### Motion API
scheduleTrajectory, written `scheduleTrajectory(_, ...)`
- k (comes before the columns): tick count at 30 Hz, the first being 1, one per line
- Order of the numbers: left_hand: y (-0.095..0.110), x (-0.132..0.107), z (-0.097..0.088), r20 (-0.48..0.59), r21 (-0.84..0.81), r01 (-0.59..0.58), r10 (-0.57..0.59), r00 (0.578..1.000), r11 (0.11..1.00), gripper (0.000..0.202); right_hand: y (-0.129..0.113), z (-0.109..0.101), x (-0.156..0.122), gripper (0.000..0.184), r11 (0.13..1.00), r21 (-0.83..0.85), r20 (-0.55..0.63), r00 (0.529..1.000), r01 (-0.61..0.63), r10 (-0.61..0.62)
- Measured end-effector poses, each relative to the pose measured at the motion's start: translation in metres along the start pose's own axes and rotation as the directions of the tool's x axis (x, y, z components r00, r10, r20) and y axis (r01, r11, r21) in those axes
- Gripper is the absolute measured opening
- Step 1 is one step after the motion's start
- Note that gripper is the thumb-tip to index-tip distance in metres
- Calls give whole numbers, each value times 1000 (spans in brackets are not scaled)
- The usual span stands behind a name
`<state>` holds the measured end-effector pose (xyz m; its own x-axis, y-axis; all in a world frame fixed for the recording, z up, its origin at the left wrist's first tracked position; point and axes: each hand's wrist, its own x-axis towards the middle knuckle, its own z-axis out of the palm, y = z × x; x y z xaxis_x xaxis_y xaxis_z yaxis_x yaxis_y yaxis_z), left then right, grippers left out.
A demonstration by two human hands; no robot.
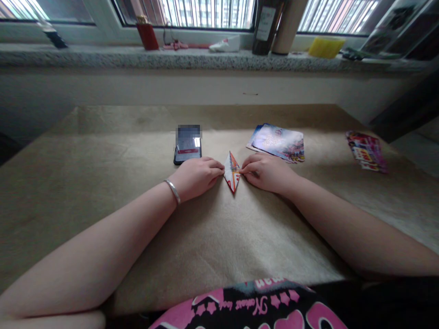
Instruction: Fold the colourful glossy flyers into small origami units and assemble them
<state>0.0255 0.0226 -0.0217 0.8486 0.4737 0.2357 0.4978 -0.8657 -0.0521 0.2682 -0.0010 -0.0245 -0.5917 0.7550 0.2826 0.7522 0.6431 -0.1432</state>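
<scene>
A small folded paper [232, 173], diamond-shaped with white, orange and red print, lies between my hands with its points toward and away from me. My left hand [200, 176] pinches its left corner, fingers closed together; a silver bangle circles that wrist. At the opposite corner, my right hand [265, 171] grips the paper between thumb and fingertips. Just beyond my left hand lies a phone [188, 146] with its screen lit. A stack of glossy printed cards [279, 140] rests behind my right hand.
The table [137, 123] has a tan cover. Toward its right edge lie some colourful printed packets or papers [366, 153]. On the granite windowsill [192, 59] stand a red container [147, 34], a dark bottle [265, 27] and a yellow object [325, 47].
</scene>
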Motion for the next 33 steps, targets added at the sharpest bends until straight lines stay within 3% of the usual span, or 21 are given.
scheduleTrajectory(7, 5, 0, -1, -46, -42, -7, 5, 999, 999, 23, -9, -5, -2, 27, 999, 9, 14, 999, -51, 51)
scheduleTrajectory(13, 11, 2, 1, -100, -62, -96, 89, 991, 994, 22, -13, -2, 1, 40, 998, -54, 47, 998, -41, 43)
scheduleTrajectory(19, 15, 2, 6, -87, -84, -54, 47, 995, 995, 31, -3, 11, 5, 38, 998, -54, -47, 998, -43, 41)
scheduleTrajectory(22, 16, 2, 8, -77, -119, -58, 49, 996, 991, 31, -3, 11, 6, 32, 1000, -11, -112, 994, 18, -19)
scheduleTrajectory(26, 17, 3, 6, -79, -143, -48, 37, 996, 989, 31, -2, 9, 6, 23, 994, 52, -96, 991, 94, -89)
scheduleTrajectory(33, 18, 3, 5, -67, -151, 27, -38, 997, 988, 28, 9, 10, 5, 19, 991, 95, -73, 993, 94, -88)
